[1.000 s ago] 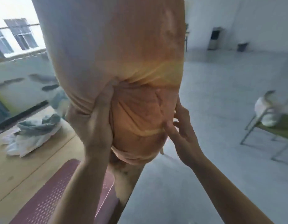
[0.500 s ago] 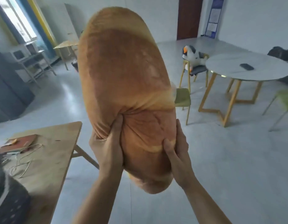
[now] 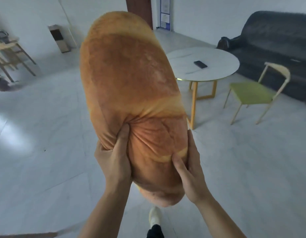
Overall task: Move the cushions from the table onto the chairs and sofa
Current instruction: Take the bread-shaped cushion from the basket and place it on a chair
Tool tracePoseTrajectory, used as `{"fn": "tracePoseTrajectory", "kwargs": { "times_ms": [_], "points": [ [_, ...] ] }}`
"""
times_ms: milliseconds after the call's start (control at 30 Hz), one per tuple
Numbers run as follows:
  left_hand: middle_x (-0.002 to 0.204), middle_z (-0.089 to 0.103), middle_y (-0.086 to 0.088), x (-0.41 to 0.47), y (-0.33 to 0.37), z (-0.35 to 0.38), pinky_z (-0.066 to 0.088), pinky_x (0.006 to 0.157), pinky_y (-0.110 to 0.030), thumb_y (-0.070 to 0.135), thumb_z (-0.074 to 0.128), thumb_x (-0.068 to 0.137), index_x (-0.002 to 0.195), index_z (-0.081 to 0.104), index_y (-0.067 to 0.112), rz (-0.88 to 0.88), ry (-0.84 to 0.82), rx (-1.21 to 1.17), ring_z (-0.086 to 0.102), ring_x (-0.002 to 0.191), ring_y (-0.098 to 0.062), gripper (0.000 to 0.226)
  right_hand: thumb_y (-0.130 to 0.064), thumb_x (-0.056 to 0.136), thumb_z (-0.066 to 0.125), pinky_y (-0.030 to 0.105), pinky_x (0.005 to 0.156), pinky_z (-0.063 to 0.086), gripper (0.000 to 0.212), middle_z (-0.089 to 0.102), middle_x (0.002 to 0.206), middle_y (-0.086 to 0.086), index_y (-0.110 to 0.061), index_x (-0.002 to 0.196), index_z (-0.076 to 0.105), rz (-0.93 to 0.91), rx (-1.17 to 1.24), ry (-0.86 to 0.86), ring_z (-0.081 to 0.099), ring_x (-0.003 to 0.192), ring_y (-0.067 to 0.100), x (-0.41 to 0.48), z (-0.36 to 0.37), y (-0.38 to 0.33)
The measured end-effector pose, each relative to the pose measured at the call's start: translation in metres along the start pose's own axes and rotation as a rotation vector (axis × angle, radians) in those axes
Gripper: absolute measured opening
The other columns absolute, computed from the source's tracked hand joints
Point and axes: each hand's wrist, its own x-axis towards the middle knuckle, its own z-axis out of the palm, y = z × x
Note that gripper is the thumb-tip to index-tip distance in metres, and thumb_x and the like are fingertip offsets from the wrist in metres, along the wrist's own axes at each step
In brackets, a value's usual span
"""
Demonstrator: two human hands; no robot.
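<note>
A long bread-shaped orange cushion [image 3: 130, 86] stands upright in front of me, filling the middle of the view. My left hand [image 3: 114, 157] pinches its lower left side, fingers dug into the fabric. My right hand [image 3: 188, 167] presses against its lower right side. A green chair [image 3: 251, 93] stands at the right beside a round white table [image 3: 215, 67]. A dark sofa [image 3: 275, 42] runs along the right wall behind them.
A black phone [image 3: 200, 64] lies on the round table. A wooden table [image 3: 9, 55] stands at the far left, a bin [image 3: 58, 38] by the back wall. My shoe [image 3: 154, 219] shows on the pale tiled floor below the cushion.
The view has swung right, away from the wooden work table and window, toward the round table, green chair and sofa. Both hands keep the same hold on the cushion.
</note>
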Motion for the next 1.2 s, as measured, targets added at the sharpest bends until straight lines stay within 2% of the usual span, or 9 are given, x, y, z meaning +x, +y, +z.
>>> {"fn": "tracePoseTrajectory", "kwargs": {
  "times_ms": [100,233,400,533,667,833,933,1100,1200],
  "points": [
    [0.099,0.08,0.013,0.053,-0.038,0.068,0.057,0.084,-0.019,0.052,0.083,0.066,0.101,0.075,0.023,-0.056,-0.069,-0.012,0.074,0.099,-0.004,0.046,-0.091,0.074,0.052,0.047,0.127,0.021,0.097,0.022,0.159,-0.039,-0.057,0.156,0.012,0.008,-0.052,0.083,0.02,0.152,-0.004,0.075,-0.02,0.023],
    [0.108,0.079,0.01,0.115,-0.077,0.176,0.056,0.099,-0.031,0.05,0.082,0.07,0.117,0.073,0.016,-0.148,-0.162,-0.043,0.073,0.105,-0.005,0.058,-0.088,0.075,0.054,0.044,0.127,0.022,0.093,0.021,0.16,-0.038,-0.06,0.154,0.013,0.024,-0.112,0.213,0.019,0.151,-0.008,0.174,-0.062,0.038],
    [0.107,0.079,0.008,0.164,-0.111,0.326,0.057,0.099,-0.032,0.05,0.081,0.076,0.117,0.072,0.017,-0.282,-0.334,-0.051,0.074,0.102,-0.006,0.053,-0.083,0.077,0.057,0.042,0.127,0.022,0.101,0.015,0.167,-0.028,-0.047,0.159,0.012,0.039,-0.228,0.373,0.014,0.152,-0.008,0.263,-0.142,0.044],
    [0.113,0.078,0.005,0.162,-0.149,0.442,0.056,0.101,-0.04,0.056,0.081,0.069,0.119,0.071,0.019,-0.377,-0.51,-0.042,0.073,0.107,-0.012,0.063,-0.094,0.051,0.067,0.052,0.124,0.026,0.137,0.001,0.169,-0.024,-0.052,0.158,-0.009,0.107,-0.383,0.445,0.012,0.157,0.005,0.313,-0.214,0.065],
    [0.113,0.079,0.004,0.148,-0.205,0.56,0.056,0.102,-0.041,0.054,0.082,0.067,0.118,0.071,0.019,-0.445,-0.659,-0.041,0.073,0.108,-0.013,0.063,-0.08,0.027,0.089,0.054,0.123,0.028,0.168,-0.005,0.167,-0.024,-0.054,0.153,-0.021,0.215,-0.433,0.501,0.011,0.156,0.013,0.375,-0.294,0.104],
    [0.12,0.076,0.008,0.135,-0.263,0.706,0.054,0.105,-0.041,0.059,0.08,0.073,0.133,0.065,0.02,-0.433,-0.733,0.003,0.071,0.112,-0.011,0.073,-0.075,0.037,0.089,0.048,0.116,0.039,0.151,0.025,0.161,-0.015,-0.05,0.157,0.001,0.199,-0.436,0.61,0.034,0.145,0.015,0.47,-0.415,0.147],
    [0.13,0.07,0.013,0.146,-0.277,0.788,0.049,0.111,-0.039,0.065,0.07,0.078,0.143,0.056,0.027,-0.381,-0.799,0.038,0.066,0.12,-0.006,0.077,-0.077,0.041,0.083,0.047,0.113,0.042,0.141,0.034,0.158,-0.01,-0.05,0.158,0.009,0.138,-0.458,0.637,0.038,0.142,0.016,0.537,-0.486,0.149],
    [0.14,0.063,0.017,0.19,-0.307,0.894,0.045,0.114,-0.045,0.084,0.065,0.071,0.149,0.047,0.038,-0.367,-0.964,0.091,0.059,0.13,-0.008,0.092,-0.076,0.052,0.075,0.054,0.11,0.044,0.119,0.039,0.158,-0.008,-0.073,0.145,0.0,0.101,-0.513,0.595,0.04,0.145,0.019,0.643,-0.564,0.157],
    [0.144,0.061,0.015,0.217,-0.351,0.961,0.044,0.114,-0.05,0.087,0.064,0.07,0.151,0.044,0.037,-0.411,-1.0,0.13,0.058,0.133,-0.012,0.097,-0.08,0.055,0.069,0.051,0.109,0.046,0.111,0.042,0.157,-0.011,-0.077,0.141,-0.001,0.113,-0.537,0.589,0.041,0.145,0.019,0.706,-0.604,0.182]
  ]
}}
